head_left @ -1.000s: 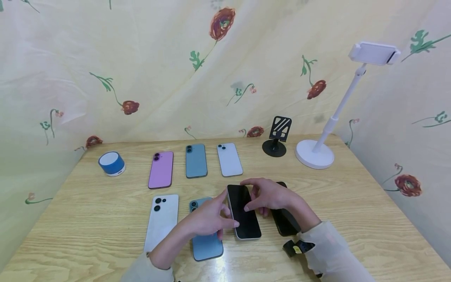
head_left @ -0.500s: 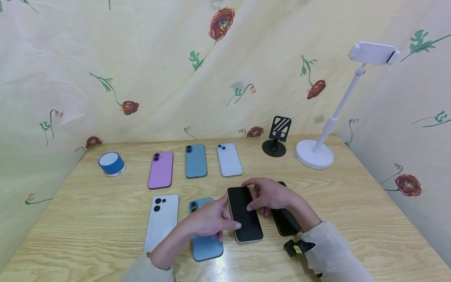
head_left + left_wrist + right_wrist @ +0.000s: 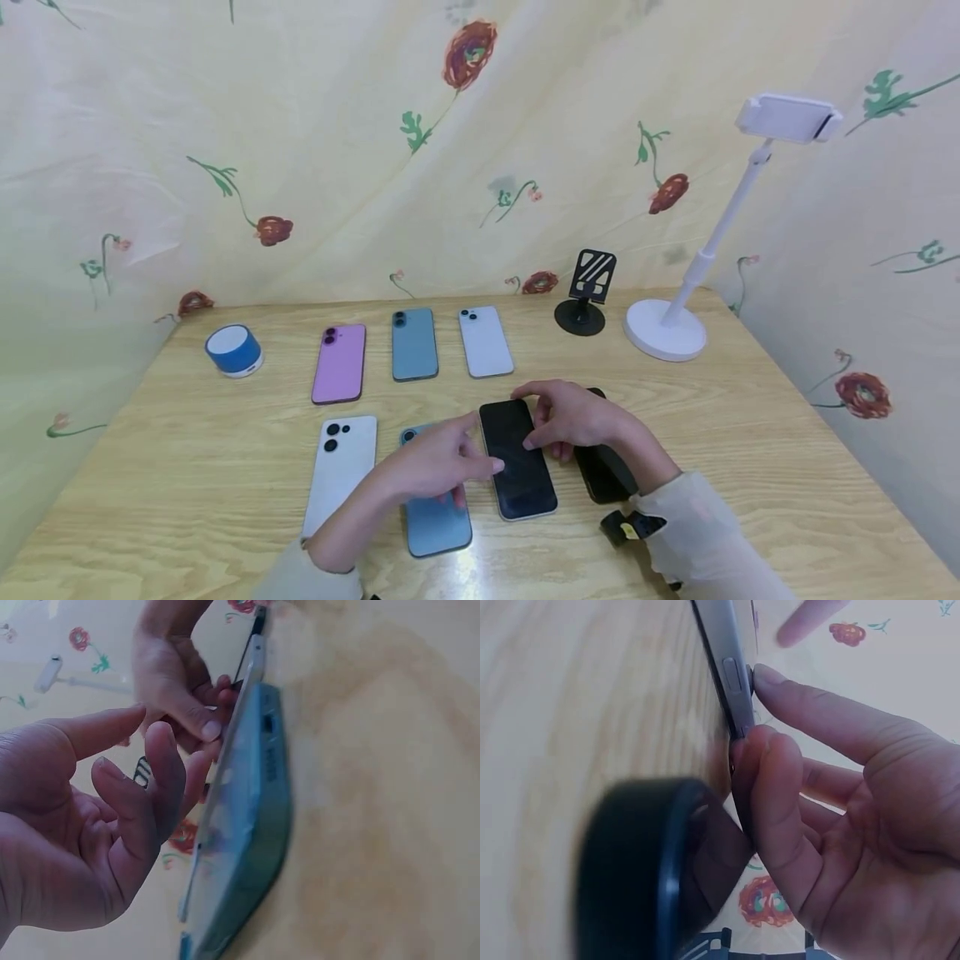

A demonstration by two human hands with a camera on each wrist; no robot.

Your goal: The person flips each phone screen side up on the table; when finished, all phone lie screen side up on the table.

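Note:
In the head view, a smartphone (image 3: 521, 483) with a dark screen and pale rim lies face up on the table between both hands. My right hand (image 3: 566, 417) holds it at the upper right, its thumb on the screen and a forefinger at the top edge. The right wrist view shows that thumb and curled fingers at the phone's side (image 3: 731, 667). My left hand (image 3: 438, 458) is at its left side, thumb over the screen, fingers loosely bent in the left wrist view. Beneath the left hand lies a blue smartphone (image 3: 438, 529), partly covered. Another black smartphone (image 3: 603, 475) lies under the right wrist.
A white smartphone (image 3: 341, 467) lies on the left. Pink (image 3: 339, 364), teal (image 3: 415, 344) and pale smartphones (image 3: 486, 342) are farther back. Behind them stand a blue-and-white cylinder (image 3: 234, 350), a black phone stand (image 3: 585, 296) and a tall white phone stand (image 3: 693, 275). Floral cloth surrounds the table.
The dark-screened phone has slid slightly toward the near edge. My left hand has shifted a little to the left, while the right hand stays at nearly the same place.

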